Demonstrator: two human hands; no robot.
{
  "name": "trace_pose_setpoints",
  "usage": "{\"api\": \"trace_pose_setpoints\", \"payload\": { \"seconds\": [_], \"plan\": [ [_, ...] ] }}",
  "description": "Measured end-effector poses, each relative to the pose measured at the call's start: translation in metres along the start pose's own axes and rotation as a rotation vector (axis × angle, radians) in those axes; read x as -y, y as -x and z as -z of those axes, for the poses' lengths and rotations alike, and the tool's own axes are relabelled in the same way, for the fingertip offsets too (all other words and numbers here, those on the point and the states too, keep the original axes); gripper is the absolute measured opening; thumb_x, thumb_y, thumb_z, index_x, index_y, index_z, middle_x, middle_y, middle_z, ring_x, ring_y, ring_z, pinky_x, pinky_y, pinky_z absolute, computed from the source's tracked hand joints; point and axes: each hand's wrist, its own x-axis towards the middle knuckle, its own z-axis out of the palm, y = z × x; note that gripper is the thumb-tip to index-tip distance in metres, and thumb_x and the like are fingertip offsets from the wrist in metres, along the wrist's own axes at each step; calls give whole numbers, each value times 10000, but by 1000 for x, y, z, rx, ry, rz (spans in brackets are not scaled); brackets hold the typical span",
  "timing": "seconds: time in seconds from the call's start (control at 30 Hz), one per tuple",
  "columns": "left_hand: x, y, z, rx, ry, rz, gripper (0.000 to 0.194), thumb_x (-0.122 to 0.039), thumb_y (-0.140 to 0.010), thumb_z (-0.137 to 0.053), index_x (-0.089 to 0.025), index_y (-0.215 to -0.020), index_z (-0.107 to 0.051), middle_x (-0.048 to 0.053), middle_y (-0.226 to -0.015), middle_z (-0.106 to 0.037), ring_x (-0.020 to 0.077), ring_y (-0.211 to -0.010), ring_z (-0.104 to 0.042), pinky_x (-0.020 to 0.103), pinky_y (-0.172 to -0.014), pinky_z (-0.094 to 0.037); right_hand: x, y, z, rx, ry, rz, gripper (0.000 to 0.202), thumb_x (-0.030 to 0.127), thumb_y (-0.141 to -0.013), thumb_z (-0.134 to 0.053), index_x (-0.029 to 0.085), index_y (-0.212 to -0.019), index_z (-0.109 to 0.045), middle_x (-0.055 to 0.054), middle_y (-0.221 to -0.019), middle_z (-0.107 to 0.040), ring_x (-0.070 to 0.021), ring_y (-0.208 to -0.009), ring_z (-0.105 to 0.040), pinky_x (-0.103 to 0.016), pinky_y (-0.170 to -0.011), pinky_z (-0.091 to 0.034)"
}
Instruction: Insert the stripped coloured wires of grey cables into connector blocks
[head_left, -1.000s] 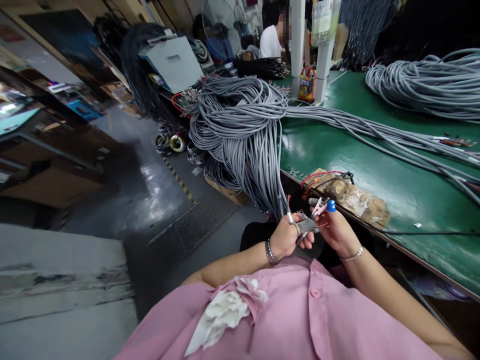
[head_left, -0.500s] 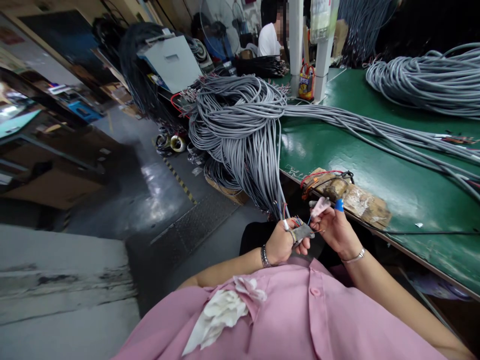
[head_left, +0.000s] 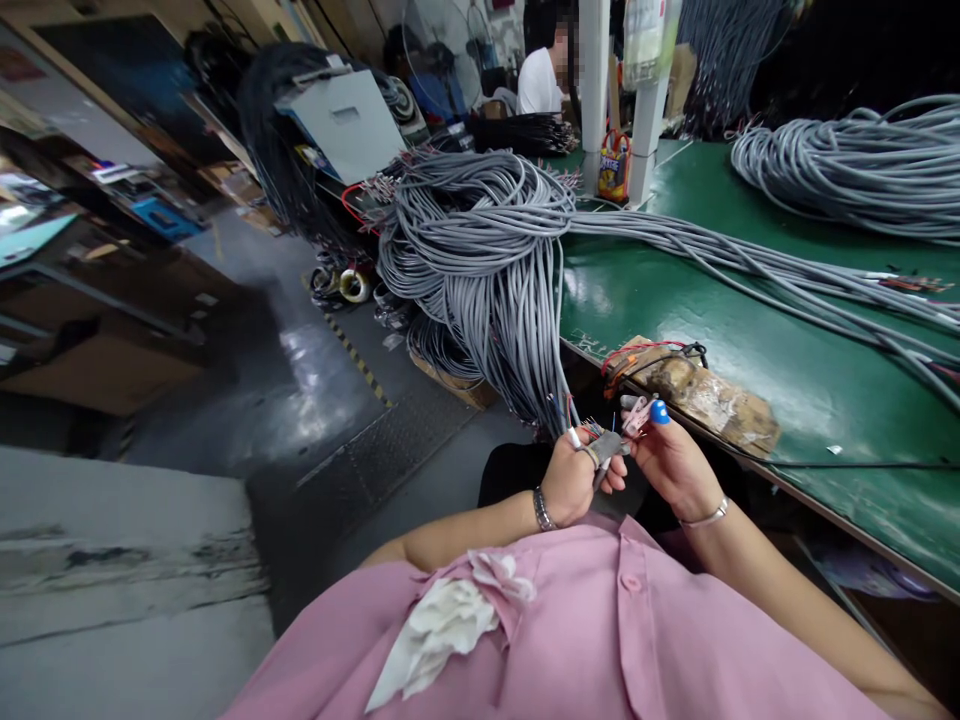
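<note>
Your left hand (head_left: 574,482) grips a white-collared cable end (head_left: 574,435), off the near edge of the tabletop (head_left: 637,280); your right hand (head_left: 667,465), just right of it, pinches a small pink clip (head_left: 637,416). The cable looks light at this end but springy, so the firmest hold is likely at the collar (head_left: 574,440); the thin coloured wires (head_left: 592,431) probably bend easily and want a gentle touch.

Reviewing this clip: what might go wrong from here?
The thin wires fan out at the left hand, close to the pink clip in the right hand; one might be snagged or bent.
The grey cable bundle hangs over the edge of the green table; its weight could make it slip.
</note>
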Motion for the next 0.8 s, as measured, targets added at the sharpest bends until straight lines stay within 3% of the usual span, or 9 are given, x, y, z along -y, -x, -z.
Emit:
{"api": "trace_pose_setpoints", "payload": {
  "seconds": [0.27,0.43,0.5,0.63,0.8],
  "plan": [
    [2,1,2,11,-73,4,318,-427,-700,-671,-123,-677,-580,22,-526,-609,105,-378,-544,189,-348,-334,-7,-4,5,-29,37,33,303,498,-784,-653,238,-933,-697,-46,-952,-688,-168,-737,-593,-297,-658,-488],
    [3,6,9,20,-64,-17,309,-419,-722,-659,-130,-662,-568,19,-531,-608,104,-385,-548,185,-352,-335,-1,3,12,123,-5,-107,493,670,-795,-509,215,-875,-684,-50,-863,-662,-146,-692,-581,-280,-641,-498],
    [5,8,14,48,-109,-37,332,-437,-740,-652,-129,-652,-566,21,-529,-603,100,-386,-546,185,-360,-341,4,6,16,192,40,-198,517,684,-769,-531,200,-866,-684,-57,-837,-655,-149,-695,-592,-283,-639,-503],
    [12,12,26,100,-224,-62,375,-481,-767,-632,-128,-655,-573,33,-571,-619,104,-436,-577,187,-402,-384,8,12,19,270,217,-252,350,517,-737,-694,173,-797,-673,-45,-779,-646,-136,-655,-580,-270,-614,-486],
    [16,11,30,168,-351,-49,398,-516,-768,-623,-128,-681,-590,48,-605,-636,113,-475,-599,193,-436,-415,5,14,10,238,424,-128,204,318,-691,-779,158,-725,-658,10,-642,-598,-99,-566,-510,-234,-568,-426]
  ]
}}
